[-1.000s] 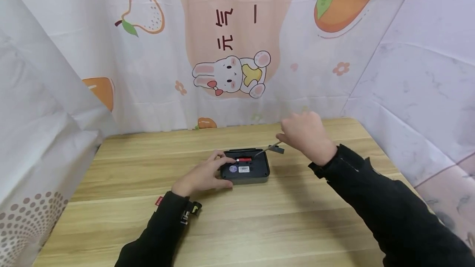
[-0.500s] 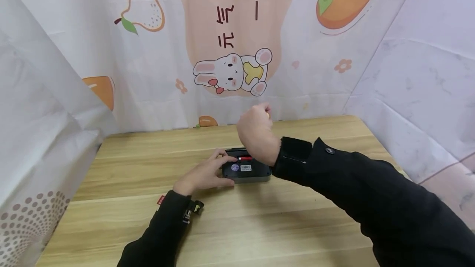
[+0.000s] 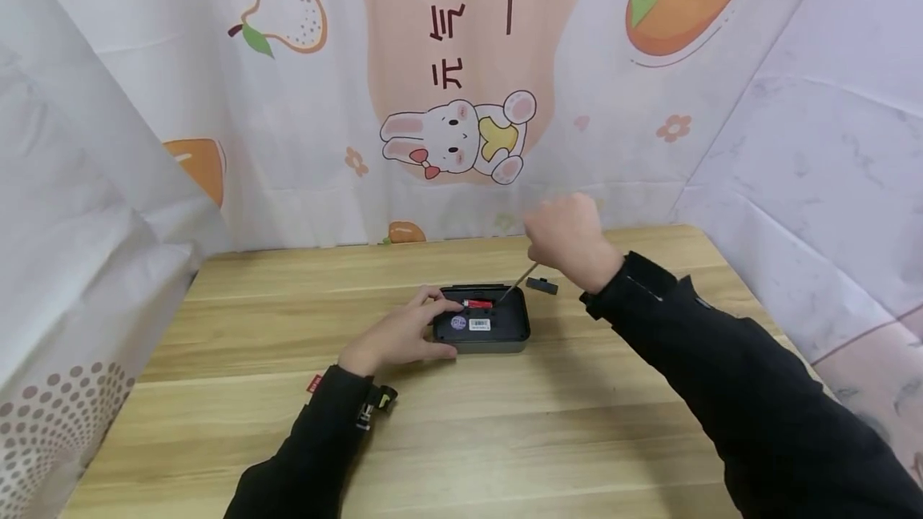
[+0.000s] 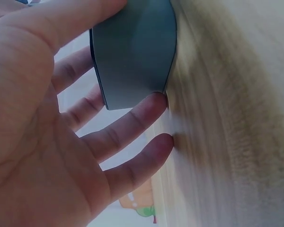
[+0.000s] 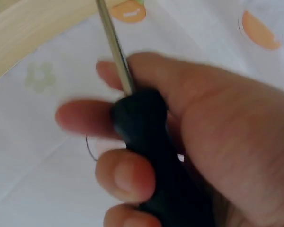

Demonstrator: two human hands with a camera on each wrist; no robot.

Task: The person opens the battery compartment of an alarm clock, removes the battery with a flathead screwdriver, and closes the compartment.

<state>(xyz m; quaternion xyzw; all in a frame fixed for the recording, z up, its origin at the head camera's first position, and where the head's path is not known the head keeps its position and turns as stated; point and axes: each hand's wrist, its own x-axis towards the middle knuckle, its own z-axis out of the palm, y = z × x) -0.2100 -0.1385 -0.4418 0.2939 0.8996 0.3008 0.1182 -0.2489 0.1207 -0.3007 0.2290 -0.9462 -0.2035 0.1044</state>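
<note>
A dark box-shaped device (image 3: 512,322) with rounded corners lies on the table, a red battery (image 3: 477,303) showing in its uncovered slot. My left hand (image 3: 402,335) grips the device's left end, thumb on the near side and one fingertip near the battery. In the left wrist view, fingers of this hand (image 4: 42,118) touch the device's grey end (image 4: 135,56). Up and to the right, my right hand (image 3: 570,240) holds a screwdriver (image 3: 521,279), whose shaft slants down to the slot's right end. The right wrist view shows its dark handle (image 5: 149,132) within curled fingers; the tip is out of that view.
A small dark cover (image 3: 542,286) lies on the table just right of the device. The wooden table (image 3: 505,439) ends at a printed curtain (image 3: 303,142) behind, with hanging cloth (image 3: 800,142) on the right and on the left.
My right hand swung left over the device half a second ago, hiding part of it, then came back right with the screwdriver. My left hand has kept its hold on the device.
</note>
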